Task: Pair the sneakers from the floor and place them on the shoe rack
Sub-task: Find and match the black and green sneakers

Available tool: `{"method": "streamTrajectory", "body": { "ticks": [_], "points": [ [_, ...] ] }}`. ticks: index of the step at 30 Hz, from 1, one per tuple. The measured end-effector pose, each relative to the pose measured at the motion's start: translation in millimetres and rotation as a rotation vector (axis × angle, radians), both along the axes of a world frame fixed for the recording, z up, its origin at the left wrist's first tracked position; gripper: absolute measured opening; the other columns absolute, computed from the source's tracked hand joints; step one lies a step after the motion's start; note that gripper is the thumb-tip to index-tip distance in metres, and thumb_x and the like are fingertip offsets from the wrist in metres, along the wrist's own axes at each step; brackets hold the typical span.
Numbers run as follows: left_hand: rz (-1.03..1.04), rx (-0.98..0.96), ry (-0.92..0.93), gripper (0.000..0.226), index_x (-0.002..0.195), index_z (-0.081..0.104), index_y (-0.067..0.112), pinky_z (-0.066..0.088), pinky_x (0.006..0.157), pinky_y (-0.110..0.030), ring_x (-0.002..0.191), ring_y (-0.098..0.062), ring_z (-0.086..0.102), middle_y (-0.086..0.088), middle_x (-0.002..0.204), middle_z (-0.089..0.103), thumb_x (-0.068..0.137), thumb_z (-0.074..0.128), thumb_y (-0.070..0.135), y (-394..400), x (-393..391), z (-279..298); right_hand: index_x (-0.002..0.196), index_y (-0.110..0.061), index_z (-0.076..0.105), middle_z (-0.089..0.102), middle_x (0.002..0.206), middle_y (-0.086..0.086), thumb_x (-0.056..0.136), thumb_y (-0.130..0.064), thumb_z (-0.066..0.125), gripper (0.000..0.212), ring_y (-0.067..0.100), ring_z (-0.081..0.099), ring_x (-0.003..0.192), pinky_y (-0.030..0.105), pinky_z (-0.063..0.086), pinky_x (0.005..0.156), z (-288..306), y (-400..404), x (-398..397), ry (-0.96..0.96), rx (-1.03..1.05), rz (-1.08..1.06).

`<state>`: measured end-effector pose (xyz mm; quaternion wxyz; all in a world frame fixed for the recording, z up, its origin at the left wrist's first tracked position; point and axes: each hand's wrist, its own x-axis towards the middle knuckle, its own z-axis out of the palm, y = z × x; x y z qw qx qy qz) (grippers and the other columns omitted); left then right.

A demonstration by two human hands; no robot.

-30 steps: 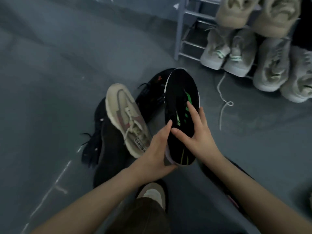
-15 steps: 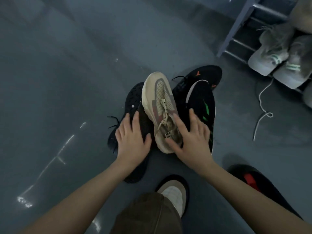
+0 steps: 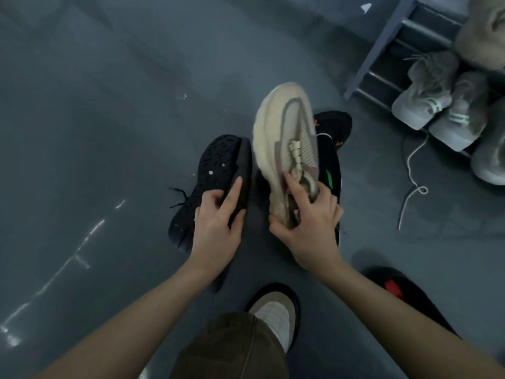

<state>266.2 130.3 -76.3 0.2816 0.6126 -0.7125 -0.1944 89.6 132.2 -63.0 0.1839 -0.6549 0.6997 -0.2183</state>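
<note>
A beige sneaker (image 3: 284,138) is lifted off the floor, toe pointing away; my right hand (image 3: 308,222) grips it at the heel and collar. A black sneaker (image 3: 218,162) lies tipped on its side with its sole showing, and my left hand (image 3: 216,222) holds it at the heel end, fingers curled round the sole edge. Beneath the beige one lies a black sneaker with green marks (image 3: 332,179), and behind it a black sneaker with orange marks (image 3: 337,124). The grey shoe rack (image 3: 382,47) stands at the upper right.
Grey sneakers (image 3: 426,99) sit in pairs on the rack's lowest level, with a loose white lace (image 3: 410,170) trailing on the floor. My own foot in a tan shoe (image 3: 276,305) is at the bottom centre. A black and red shoe (image 3: 396,291) lies at the lower right.
My right hand has picked the beige sneaker up from the pile and raised it. My left hand has gone from lying flat on the black sneaker to gripping it. Earlier both hands held the green-marked sneaker.
</note>
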Motion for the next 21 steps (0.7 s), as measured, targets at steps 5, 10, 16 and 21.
{"method": "streamTrajectory", "body": {
  "ticks": [5, 10, 16, 21],
  "points": [
    [-0.083, -0.081, 0.06, 0.059, 0.141, 0.03, 0.022, 0.05, 0.074, -0.047, 0.086, -0.024, 0.051, -0.014, 0.102, 0.047, 0.086, 0.052, 0.027, -14, -30, 18, 0.138, -0.04, 0.039, 0.035, 0.133, 0.021, 0.07, -0.045, 0.07, 0.075, 0.032, 0.03, 0.119, 0.048, 0.019, 0.101, 22, 8, -47, 0.044, -0.042, -0.241],
    [-0.25, 0.002, 0.02, 0.07, 0.144, 0.027, 0.009, 0.05, 0.073, -0.04, 0.085, -0.028, 0.054, -0.017, 0.108, 0.05, 0.084, 0.062, 0.021, -20, -81, 17, 0.138, -0.038, 0.039, 0.029, 0.138, 0.021, 0.075, -0.039, 0.07, 0.07, 0.039, 0.026, 0.126, 0.051, 0.015, 0.106, 8, 30, -98, 0.148, 0.075, -0.41],
    [-0.225, 0.252, -0.266, 0.077, 0.148, 0.015, 0.027, 0.026, 0.103, -0.05, 0.127, -0.038, 0.031, -0.019, 0.142, 0.029, 0.084, 0.044, 0.06, 0, -93, 2, 0.14, -0.033, 0.038, 0.025, 0.15, 0.018, 0.086, -0.048, 0.052, 0.058, 0.04, 0.027, 0.134, 0.055, 0.019, 0.106, -12, 46, -98, 0.229, 0.165, -0.241],
    [-0.219, 0.296, -0.408, 0.097, 0.147, -0.003, 0.032, 0.029, 0.101, -0.045, 0.127, -0.032, 0.032, -0.014, 0.142, 0.031, 0.075, 0.052, 0.066, 17, -78, -7, 0.145, -0.04, 0.021, 0.025, 0.153, 0.005, 0.086, -0.062, 0.017, 0.064, 0.024, 0.025, 0.139, 0.044, 0.009, 0.109, -20, 50, -71, 0.107, 0.234, -0.06]
  ]
}}
